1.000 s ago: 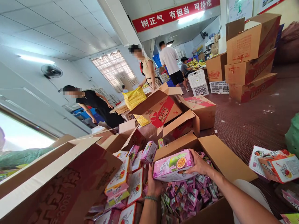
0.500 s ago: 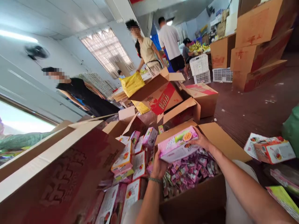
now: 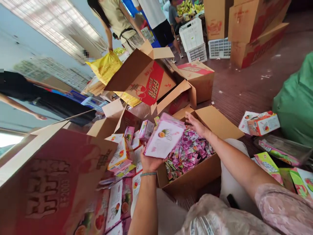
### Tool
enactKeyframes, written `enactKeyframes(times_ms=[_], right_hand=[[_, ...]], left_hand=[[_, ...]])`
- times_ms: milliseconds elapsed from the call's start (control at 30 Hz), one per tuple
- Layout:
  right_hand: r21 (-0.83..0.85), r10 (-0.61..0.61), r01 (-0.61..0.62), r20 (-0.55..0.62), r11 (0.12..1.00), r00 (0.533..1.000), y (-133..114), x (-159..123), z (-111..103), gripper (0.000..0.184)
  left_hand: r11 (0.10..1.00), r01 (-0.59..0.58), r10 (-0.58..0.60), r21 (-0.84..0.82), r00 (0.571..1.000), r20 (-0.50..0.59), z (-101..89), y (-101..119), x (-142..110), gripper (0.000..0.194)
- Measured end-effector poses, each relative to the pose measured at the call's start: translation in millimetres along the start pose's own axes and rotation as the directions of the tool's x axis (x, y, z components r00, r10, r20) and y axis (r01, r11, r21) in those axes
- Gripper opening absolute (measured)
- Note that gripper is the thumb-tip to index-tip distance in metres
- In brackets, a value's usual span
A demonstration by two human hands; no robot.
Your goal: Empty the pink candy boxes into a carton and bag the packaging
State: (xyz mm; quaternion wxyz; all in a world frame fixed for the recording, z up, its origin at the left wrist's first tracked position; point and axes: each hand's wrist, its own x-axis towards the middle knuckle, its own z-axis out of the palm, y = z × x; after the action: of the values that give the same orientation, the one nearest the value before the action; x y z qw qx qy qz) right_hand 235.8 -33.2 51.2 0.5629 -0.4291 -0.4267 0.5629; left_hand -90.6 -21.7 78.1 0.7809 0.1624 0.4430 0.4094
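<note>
My left hand (image 3: 149, 162) grips a pink-and-white candy box (image 3: 163, 138) from below, its broad white face tilted up towards me. To the right of that box, apart from it, my right hand (image 3: 197, 125) has its fingers stretched out and holds nothing. Under both hands stands an open brown carton (image 3: 189, 173) with many small pink-wrapped packets (image 3: 193, 148) heaped inside. Closed retail boxes (image 3: 119, 155) with fruit pictures lie stacked just left of my left hand.
A large red-printed carton (image 3: 61, 173) fills the left foreground. Further off are a tilted open carton (image 3: 146, 78), a yellow sack (image 3: 105, 68) and several people. Loose boxes (image 3: 264, 122), flattened packaging (image 3: 269, 166) and a green sack (image 3: 295, 101) lie on the right.
My right hand has let go of the candy box and moved away to its right. The box has turned in my left hand to show its white face. My view has tipped downward.
</note>
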Motion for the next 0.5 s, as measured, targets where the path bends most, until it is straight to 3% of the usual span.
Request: enactKeyframes(times_ms=[100,233,300,367,433,500], right_hand=[[-0.011,0.043,-0.045,-0.104,0.999,0.994,-7.0,-0.4,-6.6,0.09],[-0.292,-0.021,0.01,-0.034,0.956,0.999,-6.3,-9.8,-1.1,0.089],[-0.561,-0.039,0.048,0.028,0.826,0.999,0.7,-15.8,4.4,0.089],[-0.792,0.021,0.057,0.087,0.607,0.996,11.8,-20.2,8.6,0.098],[-0.917,0.157,0.031,0.101,0.398,0.982,26.5,-22.9,11.0,0.115],[-0.968,0.276,-0.012,0.06,0.251,0.959,44.5,-24.3,11.9,0.13]], left_hand=[[0.998,0.04,-0.036,-0.057,0.997,0.074,-23.5,-3.9,-1.2,0.058],[0.99,0.102,-0.09,-0.095,0.988,0.126,-30.7,-9.1,-6.7,0.062],[0.986,0.115,-0.099,-0.123,0.987,0.13,-31.2,-9.1,-8.7,0.07],[0.983,0.111,-0.095,-0.144,0.989,0.111,-34.0,-7.1,-9.5,0.078],[0.981,0.096,-0.082,-0.168,0.992,0.092,-39.8,-4.5,-8.9,0.078],[0.978,0.082,-0.067,-0.193,0.994,0.081,-47.4,-3.3,-6.8,0.074]])
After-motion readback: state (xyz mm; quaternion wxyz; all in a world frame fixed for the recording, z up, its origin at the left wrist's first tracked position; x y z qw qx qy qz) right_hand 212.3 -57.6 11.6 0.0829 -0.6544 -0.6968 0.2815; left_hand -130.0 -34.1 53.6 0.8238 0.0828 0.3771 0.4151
